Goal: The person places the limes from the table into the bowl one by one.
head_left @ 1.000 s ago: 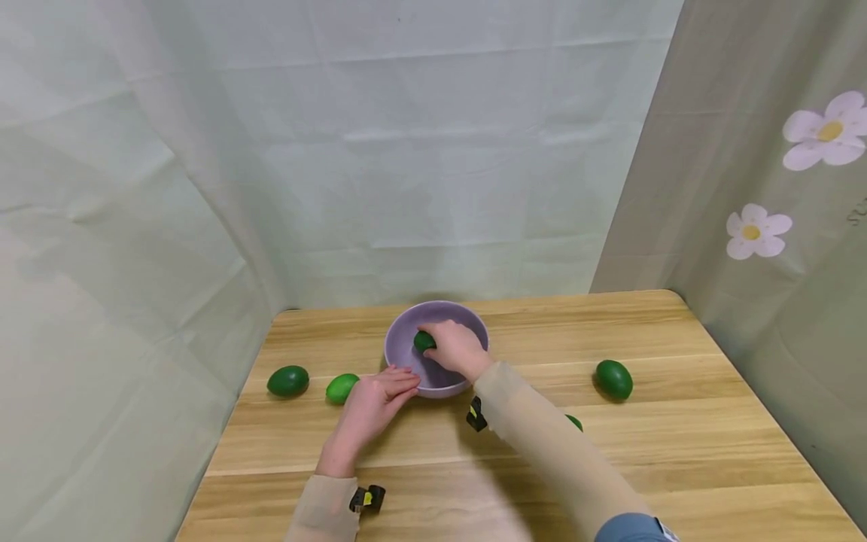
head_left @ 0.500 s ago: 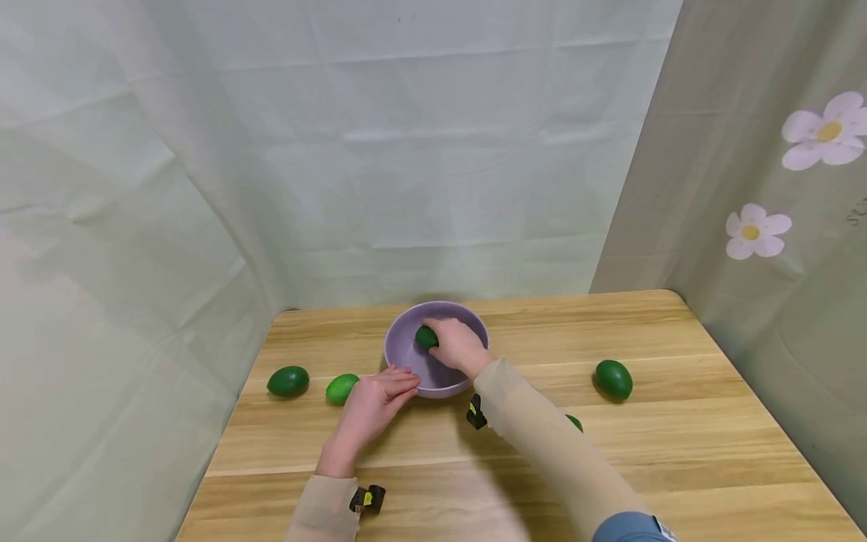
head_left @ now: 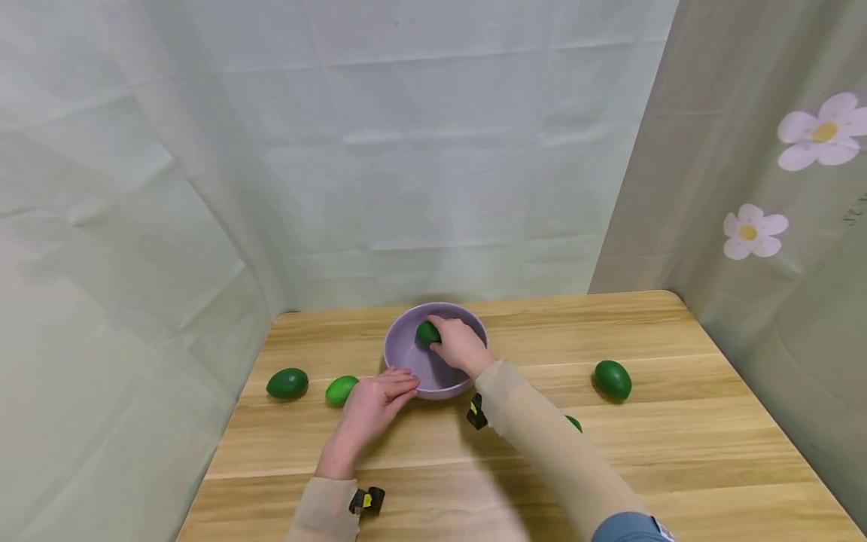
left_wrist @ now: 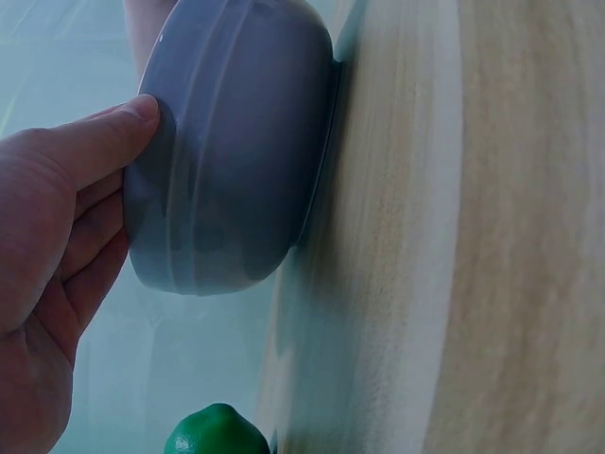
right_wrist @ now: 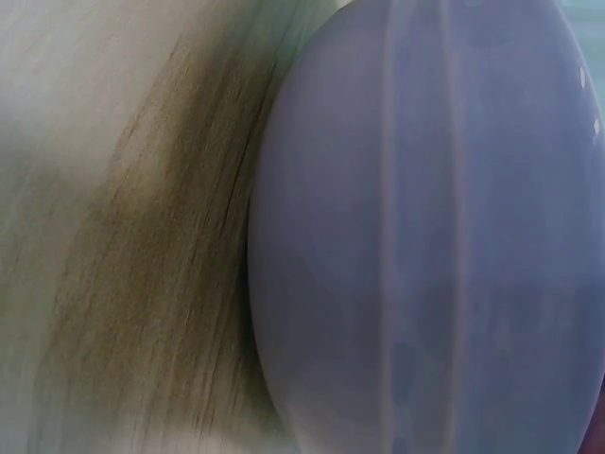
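A lilac bowl [head_left: 433,390] stands near the table's far edge. My left hand [head_left: 375,395] pinches its near left rim; in the left wrist view the thumb [left_wrist: 123,132] lies against the outer wall. My right hand [head_left: 460,348] reaches over the bowl's right side and grips a dark green oval fruit [head_left: 427,333] inside it. The right wrist view is mostly filled by the bowl's outer wall [right_wrist: 425,227], which hides that fruit. Beside my left hand lies a bright green lime [head_left: 341,390], partly covered by the hand.
Another dark green oval fruit [head_left: 287,383] lies at the table's left, and one more [head_left: 612,380] at the right. A green fruit [head_left: 574,423] peeks out behind my right forearm. Pale curtains [head_left: 433,188] hang close behind the wooden table [head_left: 677,452] and along its sides.
My right hand has shifted the dark green fruit slightly toward the bowl's far side. The left hand keeps its place on the rim.
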Available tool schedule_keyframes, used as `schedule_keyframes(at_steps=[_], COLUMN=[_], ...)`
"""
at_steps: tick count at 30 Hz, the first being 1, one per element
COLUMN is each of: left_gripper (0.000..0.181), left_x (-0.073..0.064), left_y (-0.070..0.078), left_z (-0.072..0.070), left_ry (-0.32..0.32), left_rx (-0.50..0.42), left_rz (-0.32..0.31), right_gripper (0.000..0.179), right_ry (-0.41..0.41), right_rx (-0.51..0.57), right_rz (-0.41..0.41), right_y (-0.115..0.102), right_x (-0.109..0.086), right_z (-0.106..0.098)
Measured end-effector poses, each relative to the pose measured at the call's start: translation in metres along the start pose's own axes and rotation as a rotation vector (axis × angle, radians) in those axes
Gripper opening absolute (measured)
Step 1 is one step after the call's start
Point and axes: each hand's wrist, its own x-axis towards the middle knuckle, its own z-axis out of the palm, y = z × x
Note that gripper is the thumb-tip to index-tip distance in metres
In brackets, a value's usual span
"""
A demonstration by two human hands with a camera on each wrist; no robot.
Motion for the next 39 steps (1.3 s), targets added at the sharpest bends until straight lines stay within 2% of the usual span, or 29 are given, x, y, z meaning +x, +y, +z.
schedule_keyframes(at_steps=[21,30,39], left_gripper=[0.022,0.022,0.023], left_x=[-0.0012,-0.0003,-0.0001], left_y=[-0.0008,-0.0009,0.0008], left_z=[0.0020,0.0015,-0.0004], left_ry=[-0.008,0.004,0.004], left_rx=[-0.001,-0.006,0.001], left_rz=[-0.017,0.014,0.013], right_gripper=[0.061,0.062,0.065], right_ry=[0.014,0.010,0.007], right_rx=[0.043,0.041,0.045], right_rz=[0.030,0.027,0.030], right_y=[0.0053,0.0044,0.0041], right_x=[0.0053,0.0072,0.0069], right_z=[0.0091,0.0084,0.0063])
